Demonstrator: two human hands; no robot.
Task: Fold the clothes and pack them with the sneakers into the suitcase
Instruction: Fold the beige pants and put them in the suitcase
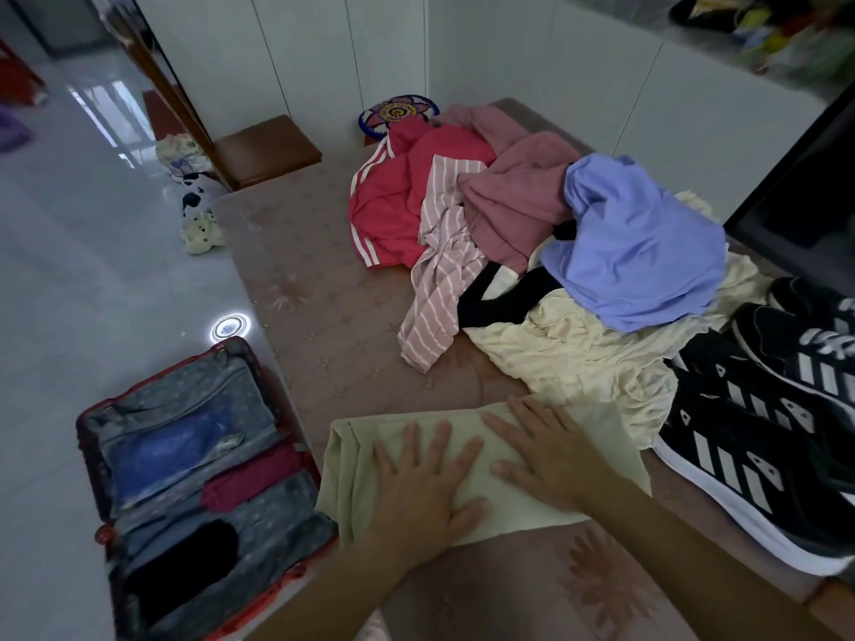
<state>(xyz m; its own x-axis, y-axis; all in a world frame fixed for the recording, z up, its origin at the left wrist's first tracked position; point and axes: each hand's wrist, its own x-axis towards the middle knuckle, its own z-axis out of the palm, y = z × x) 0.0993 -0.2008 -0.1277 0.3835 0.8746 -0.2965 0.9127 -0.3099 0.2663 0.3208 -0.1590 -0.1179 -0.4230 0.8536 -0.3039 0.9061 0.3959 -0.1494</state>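
Observation:
A pale green garment lies folded flat on the bed near me. My left hand presses on its middle with fingers spread. Beside it, my right hand lies flat on the garment's right part. Behind them is a heap of unfolded clothes: a red striped-sleeve jacket, a pink-and-white striped top, a dusty pink piece, a blue shirt, a cream garment and something black. Black sneakers with white stripes stand at the right. An open red suitcase lies on the floor at the left.
The bed's brown patterned cover is bare between the suitcase side and the heap. A dark red folded item lies inside the suitcase. Soft toys sit on the shiny floor by a wooden frame. A dark screen stands at the right.

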